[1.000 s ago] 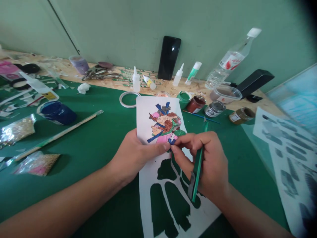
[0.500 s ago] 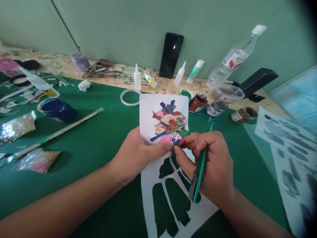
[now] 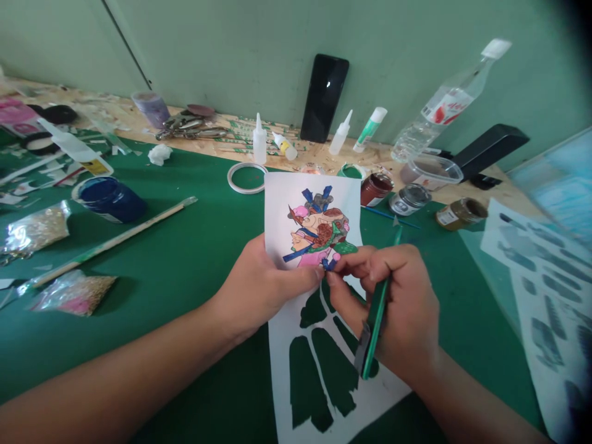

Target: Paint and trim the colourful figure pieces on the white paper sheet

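Observation:
My left hand (image 3: 268, 277) grips the lower left of a white card (image 3: 280, 209), its thumb pressed on the front. On the card is a colourful layered picture (image 3: 321, 228) in pink, blue, brown and green. My right hand (image 3: 393, 296) is closed around a slim green craft knife (image 3: 377, 314), its blade end pointing up and away. The thumb and index finger of that hand pinch at the picture's lower edge; whatever small bit lies between them is hidden. Beneath both hands a white paper stencil (image 3: 280, 370) with large cut-out openings lies on the green mat (image 3: 194, 376).
Paint jars stand around: blue (image 3: 111, 200), dark red (image 3: 377, 188), brown (image 3: 460, 214). A tape roll (image 3: 231, 185), a long brush (image 3: 111, 250) and bead bags (image 3: 76, 293) lie leftward. A phone (image 3: 325, 98) and a water bottle (image 3: 444, 105) lean at the back. Printed sheets (image 3: 531, 296) lie right.
The view has shifted slightly, so the surroundings sit a little further right. The card leans a bit differently; both hands keep their hold and nearly the same pose.

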### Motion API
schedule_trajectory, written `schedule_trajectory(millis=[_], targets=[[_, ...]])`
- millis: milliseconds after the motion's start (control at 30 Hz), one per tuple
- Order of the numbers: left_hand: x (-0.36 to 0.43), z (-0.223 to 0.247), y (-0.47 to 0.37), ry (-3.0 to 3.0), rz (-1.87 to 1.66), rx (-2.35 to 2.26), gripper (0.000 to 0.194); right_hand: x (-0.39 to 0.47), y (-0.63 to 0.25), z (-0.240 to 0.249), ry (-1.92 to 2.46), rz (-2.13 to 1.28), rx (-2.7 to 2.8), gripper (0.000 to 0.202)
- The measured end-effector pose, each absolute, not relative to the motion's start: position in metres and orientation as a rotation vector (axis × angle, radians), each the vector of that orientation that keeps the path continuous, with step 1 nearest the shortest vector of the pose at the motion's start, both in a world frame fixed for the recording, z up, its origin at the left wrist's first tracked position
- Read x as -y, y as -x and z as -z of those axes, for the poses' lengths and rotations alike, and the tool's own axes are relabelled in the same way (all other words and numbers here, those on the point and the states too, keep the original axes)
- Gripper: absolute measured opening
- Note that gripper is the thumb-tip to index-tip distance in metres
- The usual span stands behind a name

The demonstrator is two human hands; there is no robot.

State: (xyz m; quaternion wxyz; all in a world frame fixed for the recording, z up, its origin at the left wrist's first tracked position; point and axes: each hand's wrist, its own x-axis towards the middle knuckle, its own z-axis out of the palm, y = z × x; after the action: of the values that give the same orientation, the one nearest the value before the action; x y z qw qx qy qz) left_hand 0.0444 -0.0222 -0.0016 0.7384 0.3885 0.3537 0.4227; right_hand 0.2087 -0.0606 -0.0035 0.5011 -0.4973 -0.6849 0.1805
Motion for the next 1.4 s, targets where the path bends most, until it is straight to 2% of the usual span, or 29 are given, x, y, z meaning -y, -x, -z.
schedule_trajectory(millis=[800,1033,1133,1233,1300,1333,1400], targets=[[0.023,0.0,-0.043,-0.805,-0.857,-0.774,0.044,0.063,-0.209,0.002,1.152,-0.724,1.535,0.035],[0.023,0.0,-0.043,-0.839,-0.867,-0.748,0.05,0.058,-0.213,-0.005,1.158,-1.113,1.293,0.03],[0.023,0.002,-0.043,-1.048,-1.004,-0.9,0.063,0.055,-0.218,-0.003,1.072,-1.242,1.225,0.028],[0.026,-0.002,-0.036,-1.483,-1.354,-1.176,0.068,0.054,-0.22,0.0,1.025,-1.301,1.178,0.025],[0.029,-0.009,-0.028,-1.869,-1.578,-1.349,0.059,0.054,-0.218,0.001,1.034,-1.306,1.15,0.024],[0.031,-0.014,-0.024,-2.089,-1.607,-1.42,0.047,0.055,-0.218,0.0,1.035,-1.302,1.138,0.024],[0.033,-0.021,-0.019,-2.492,-1.348,-1.407,0.027,0.055,-0.216,-0.001,1.035,-1.301,1.123,0.025]])
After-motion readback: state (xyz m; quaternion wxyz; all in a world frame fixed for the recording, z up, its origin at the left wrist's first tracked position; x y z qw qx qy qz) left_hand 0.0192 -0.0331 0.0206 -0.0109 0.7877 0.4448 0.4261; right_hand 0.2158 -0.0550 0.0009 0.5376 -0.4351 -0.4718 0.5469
